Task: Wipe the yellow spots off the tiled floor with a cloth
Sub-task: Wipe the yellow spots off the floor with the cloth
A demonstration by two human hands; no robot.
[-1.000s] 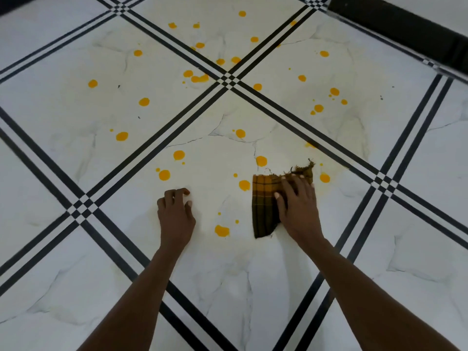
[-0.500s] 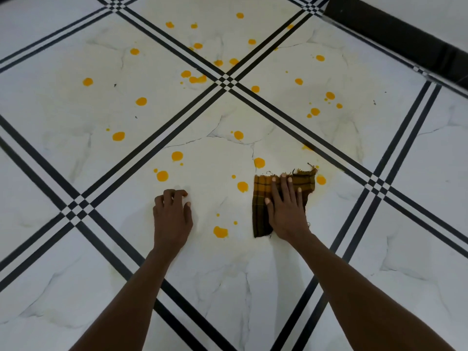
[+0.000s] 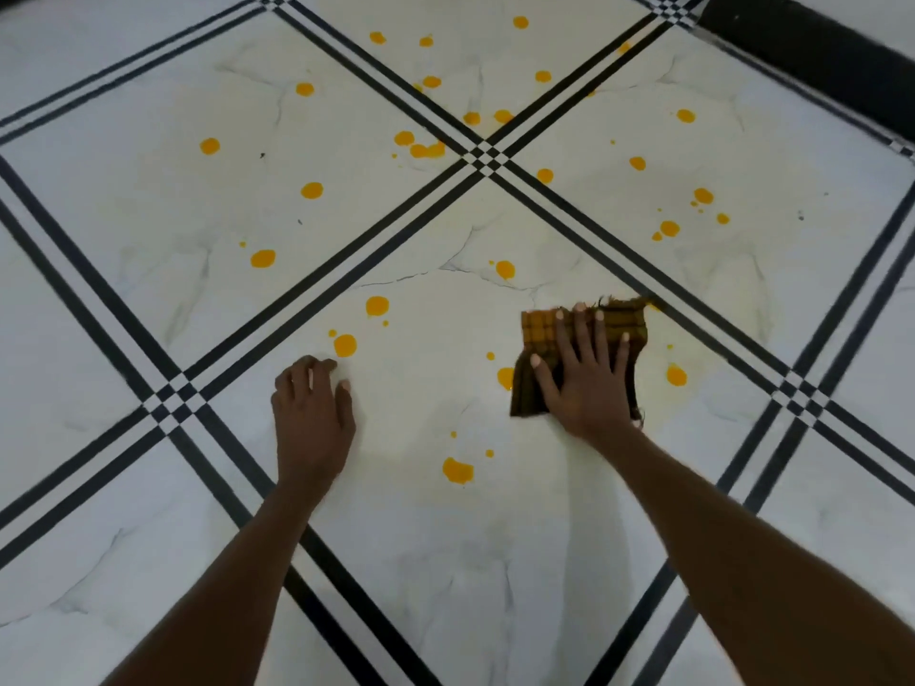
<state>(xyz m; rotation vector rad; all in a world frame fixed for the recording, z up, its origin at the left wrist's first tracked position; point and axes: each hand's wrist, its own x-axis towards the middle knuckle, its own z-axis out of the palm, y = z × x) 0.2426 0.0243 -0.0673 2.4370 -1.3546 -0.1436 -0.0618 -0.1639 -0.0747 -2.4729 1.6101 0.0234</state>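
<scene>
A brown-and-yellow checked cloth (image 3: 630, 325) lies flat on the white marble-look tiled floor (image 3: 421, 403). My right hand (image 3: 579, 383) presses down on it, palm flat and fingers spread. A yellow spot (image 3: 505, 377) touches the cloth's left edge and another spot (image 3: 676, 375) lies to its right. A larger blot (image 3: 458, 470) sits nearer me between my arms. My left hand (image 3: 312, 418) rests on the bare floor with curled fingers and holds nothing, just below a spot (image 3: 345, 345). Several more spots are scattered over the far tiles.
Black triple lines (image 3: 346, 269) cross the floor diagonally and meet at chequered crossings (image 3: 173, 403). A dark band (image 3: 817, 47) runs along the floor's far right edge. A faint yellowish smear covers the tile around the cloth.
My right hand has slid the cloth forward and to the left over a spot, and its fingers have spread out. The left hand stays planted. The view has shifted slightly.
</scene>
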